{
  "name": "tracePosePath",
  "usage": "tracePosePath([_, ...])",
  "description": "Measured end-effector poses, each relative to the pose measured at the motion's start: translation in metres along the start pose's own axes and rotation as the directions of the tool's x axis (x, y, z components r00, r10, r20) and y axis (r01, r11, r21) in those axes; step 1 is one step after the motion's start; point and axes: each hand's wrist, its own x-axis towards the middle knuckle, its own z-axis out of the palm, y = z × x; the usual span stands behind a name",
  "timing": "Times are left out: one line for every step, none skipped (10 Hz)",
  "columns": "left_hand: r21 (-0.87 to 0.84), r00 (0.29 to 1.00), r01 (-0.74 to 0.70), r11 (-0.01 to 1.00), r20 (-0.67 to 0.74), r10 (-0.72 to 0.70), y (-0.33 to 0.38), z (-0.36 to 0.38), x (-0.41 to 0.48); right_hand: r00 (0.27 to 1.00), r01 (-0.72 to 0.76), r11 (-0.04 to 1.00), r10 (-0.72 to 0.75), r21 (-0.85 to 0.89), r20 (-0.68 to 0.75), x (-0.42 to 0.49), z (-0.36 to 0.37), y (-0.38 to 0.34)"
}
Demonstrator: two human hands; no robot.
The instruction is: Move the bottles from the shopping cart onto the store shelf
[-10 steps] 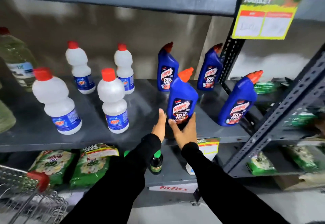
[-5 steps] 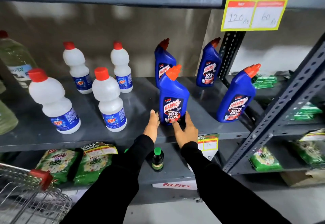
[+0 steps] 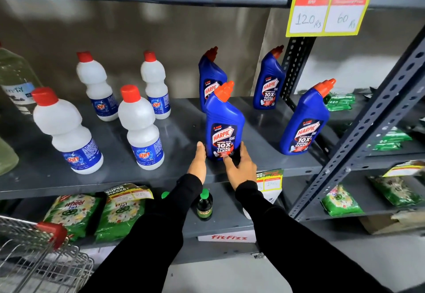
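Fingers [image 3: 243, 154] of both hands lay loosely spread, pinching nothing, flanking the base of the blue bottle [image 3: 224, 127] standing upright near the shelf [image 3: 179, 173] front, seemingly steadying it, label outward, beside its row.

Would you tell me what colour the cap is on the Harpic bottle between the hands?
Orange-red cap, clearest in the head view.
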Motion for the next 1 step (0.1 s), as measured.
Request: tracePosePath([-0.058,1.0,0.001,0.998,-0.026,-0.003,-0.0059,-0.0078,-0.001,0.995,-0.09,0.995,0.092,0.046,-0.029,-0.0041,0.004,-0.0058])
